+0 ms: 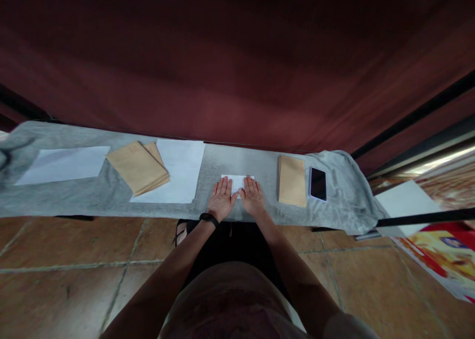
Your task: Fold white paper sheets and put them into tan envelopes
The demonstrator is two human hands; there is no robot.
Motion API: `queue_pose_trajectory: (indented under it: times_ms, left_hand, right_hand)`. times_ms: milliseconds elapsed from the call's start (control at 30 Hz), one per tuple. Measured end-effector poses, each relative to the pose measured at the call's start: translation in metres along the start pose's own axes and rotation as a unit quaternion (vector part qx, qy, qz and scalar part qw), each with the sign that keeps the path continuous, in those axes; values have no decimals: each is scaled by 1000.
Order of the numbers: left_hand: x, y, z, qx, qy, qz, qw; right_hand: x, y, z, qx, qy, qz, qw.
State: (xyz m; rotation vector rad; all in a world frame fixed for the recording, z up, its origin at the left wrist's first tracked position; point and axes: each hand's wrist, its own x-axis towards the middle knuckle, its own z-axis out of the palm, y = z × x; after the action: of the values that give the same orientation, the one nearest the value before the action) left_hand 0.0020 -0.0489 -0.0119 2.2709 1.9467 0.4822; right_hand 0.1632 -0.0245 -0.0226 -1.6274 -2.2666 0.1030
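Observation:
A small white piece of paper, seemingly folded, lies on the grey cloth in front of me. My left hand rests flat on its left part, fingers stretched out and pointing away from me. On its right part my right hand is also laid flat, with the thumbs of both hands close together near the middle. The palms and fingers cover much of the paper, so only its centre and far edge show. Neither hand grips anything. A black band circles my left wrist.
Left of my hands, brown envelopes overlap white sheets. Another white sheet lies farther left. To the right are more brown envelopes and a phone. A dark red curtain hangs behind the cloth-covered table.

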Motion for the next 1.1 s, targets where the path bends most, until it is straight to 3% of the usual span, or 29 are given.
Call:
queue_pose_trajectory:
  times_ms: [200,567,700,867,1100]
  left_hand:
    - [0,0,4,1,19,-22,1000]
    - [2,4,2,19,3,-57,998]
    - [6,13,5,9,4,-23,1000]
    - [18,27,0,10,-76,46,996]
    - [30,26,-3,45,-80,42,995]
  right_hand:
    - [-5,6,-1,-12,14,20,1000]
    - [-10,10,-5,-23,15,30,999]
    - [-10,9,-4,-16,21,33,999]
    - [-10,10,-4,-8,15,33,999]
    - [-10,7,-8,-13,6,41,999]
